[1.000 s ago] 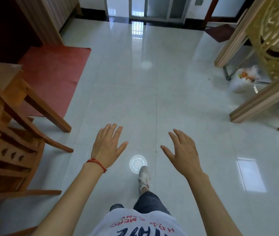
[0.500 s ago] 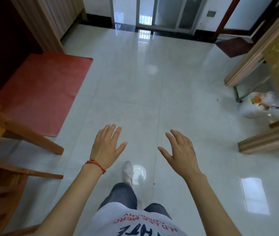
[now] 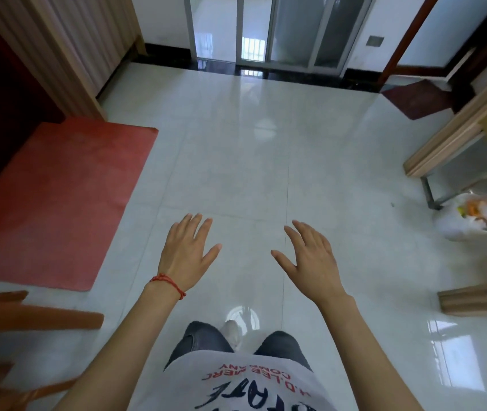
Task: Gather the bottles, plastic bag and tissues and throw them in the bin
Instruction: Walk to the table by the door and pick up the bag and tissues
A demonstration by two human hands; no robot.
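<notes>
My left hand [image 3: 187, 253] and my right hand [image 3: 310, 259] are held out in front of me above the glossy white tile floor, palms down, fingers spread and straight, holding nothing. A red string is tied round my left wrist. Far to the right, a white plastic bag [image 3: 473, 216] with orange and yellow contents sits on the floor beside a metal table leg. No bottles, tissues or bin show in this view.
A red mat [image 3: 58, 203] lies on the floor at left, in front of a dark doorway. Wooden chair legs [image 3: 28, 317] jut in at lower left. Wooden furniture [image 3: 455, 134] stands at right. Sliding glass doors [image 3: 280, 31] are straight ahead.
I have walked forward: the wooden chair has slid back to the lower left, the red mat and the plastic bag are nearer. Both hands keep the same spread pose.
</notes>
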